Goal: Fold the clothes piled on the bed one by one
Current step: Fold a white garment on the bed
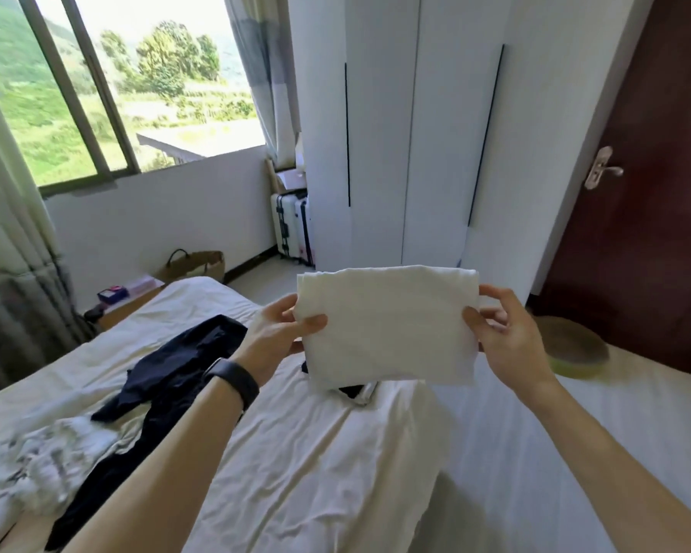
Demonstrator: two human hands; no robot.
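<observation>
White garment, already folded, is pinched by left hand and right hand above the bed, where dark clothes lie unfolded.

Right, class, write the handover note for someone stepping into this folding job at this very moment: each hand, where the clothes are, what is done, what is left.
Left hand: pinches the left edge of the folded white cloth.
Right hand: pinches its right edge; the cloth is held up above the bed.
Done: the white cloth looks folded into a rectangle.
To do: set it down; then fold the dark garment and the crumpled white-grey garment, both lying unfolded on the bed's left side. A dark item partly hidden under the held cloth cannot be identified.
</observation>
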